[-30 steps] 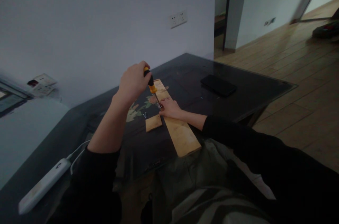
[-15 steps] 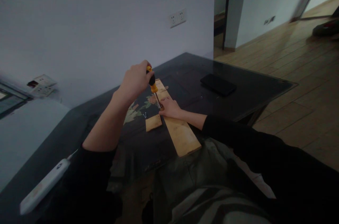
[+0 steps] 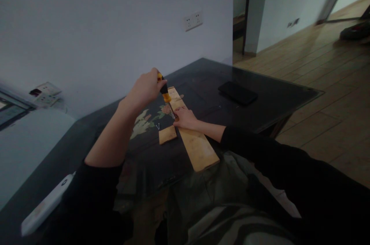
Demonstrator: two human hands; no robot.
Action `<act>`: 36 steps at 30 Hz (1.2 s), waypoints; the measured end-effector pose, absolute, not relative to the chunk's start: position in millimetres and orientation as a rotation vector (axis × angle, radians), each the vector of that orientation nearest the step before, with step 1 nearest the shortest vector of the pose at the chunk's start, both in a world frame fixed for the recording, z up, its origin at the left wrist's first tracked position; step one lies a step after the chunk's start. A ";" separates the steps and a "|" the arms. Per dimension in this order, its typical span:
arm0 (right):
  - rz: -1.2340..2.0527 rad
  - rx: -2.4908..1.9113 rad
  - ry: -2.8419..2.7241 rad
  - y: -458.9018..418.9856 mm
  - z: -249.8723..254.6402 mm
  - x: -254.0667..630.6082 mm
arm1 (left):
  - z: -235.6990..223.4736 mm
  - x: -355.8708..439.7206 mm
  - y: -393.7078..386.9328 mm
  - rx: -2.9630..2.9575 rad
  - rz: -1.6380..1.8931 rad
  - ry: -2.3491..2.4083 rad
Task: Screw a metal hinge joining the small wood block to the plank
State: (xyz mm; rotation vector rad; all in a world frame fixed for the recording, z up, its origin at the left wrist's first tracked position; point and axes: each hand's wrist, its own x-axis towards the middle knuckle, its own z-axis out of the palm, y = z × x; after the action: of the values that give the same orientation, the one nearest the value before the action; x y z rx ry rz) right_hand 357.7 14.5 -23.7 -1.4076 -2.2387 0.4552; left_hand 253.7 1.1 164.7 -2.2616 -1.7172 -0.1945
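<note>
My left hand (image 3: 147, 86) is closed round the yellow and black handle of a screwdriver (image 3: 166, 93), which slants down toward the wooden board (image 3: 199, 148). My right hand (image 3: 185, 118) lies on that long board, thumb and fingers pinched together beside the screwdriver's tip. Whatever sits between those fingers is too small and covered to make out. A short square piece of wood (image 3: 167, 135) rests left of the board, close to my right thumb. Just behind it lie a few small screws (image 3: 158, 126).
A black phone (image 3: 237, 92) lies on the dark tabletop (image 3: 277, 90) at right. On the left edge is a white power strip (image 3: 47, 204). The wall (image 3: 115, 25) with a socket (image 3: 193, 21) rises behind the table.
My left hand and the screwdriver handle have shifted slightly left and down. My right hand and the board stay in place.
</note>
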 end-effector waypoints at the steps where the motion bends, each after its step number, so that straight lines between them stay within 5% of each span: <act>1: 0.459 -1.406 -2.238 14.9 -24.0 357.8 | 166.7 252.4 1.1 -2.270 -0.148 -1.706; 31: 0.422 -1.406 -2.222 14.3 -23.9 357.1 | 208.0 245.7 32.2 -2.431 0.606 -1.468; 36: 0.435 -1.413 -2.211 12.1 -21.3 358.4 | 202.2 252.3 30.9 -2.255 0.400 -1.642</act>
State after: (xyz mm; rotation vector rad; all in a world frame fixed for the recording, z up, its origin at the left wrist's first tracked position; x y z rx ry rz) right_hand 358.4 12.1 -21.3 -1.4129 -2.2105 0.4348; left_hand 252.3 30.9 202.2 -2.2551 -1.6423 0.3998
